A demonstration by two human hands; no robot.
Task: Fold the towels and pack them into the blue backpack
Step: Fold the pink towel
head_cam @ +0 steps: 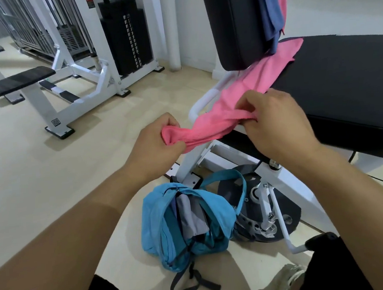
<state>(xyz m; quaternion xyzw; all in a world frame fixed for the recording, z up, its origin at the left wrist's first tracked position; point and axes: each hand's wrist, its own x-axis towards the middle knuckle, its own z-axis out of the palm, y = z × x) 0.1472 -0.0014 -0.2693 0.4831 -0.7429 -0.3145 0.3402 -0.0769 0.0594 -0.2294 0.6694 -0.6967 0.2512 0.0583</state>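
A pink towel (246,88) trails from the black bench seat (348,87) down toward me, bunched and twisted at its near end. My left hand (159,141) grips that end. My right hand (274,118) pinches the towel a little further along, at the seat's front corner. A dark blue towel (271,8) hangs over the upright black backrest (234,21). On the floor below my hands lies the blue backpack (170,228), unzipped, with grey folded cloth (190,215) showing inside.
The bench's white frame and a black round weight plate (260,210) stand right beside the backpack. A white weight-stack machine (126,34) and low black benches (18,80) fill the far left. Beige floor lies between. My knees are at the bottom edge.
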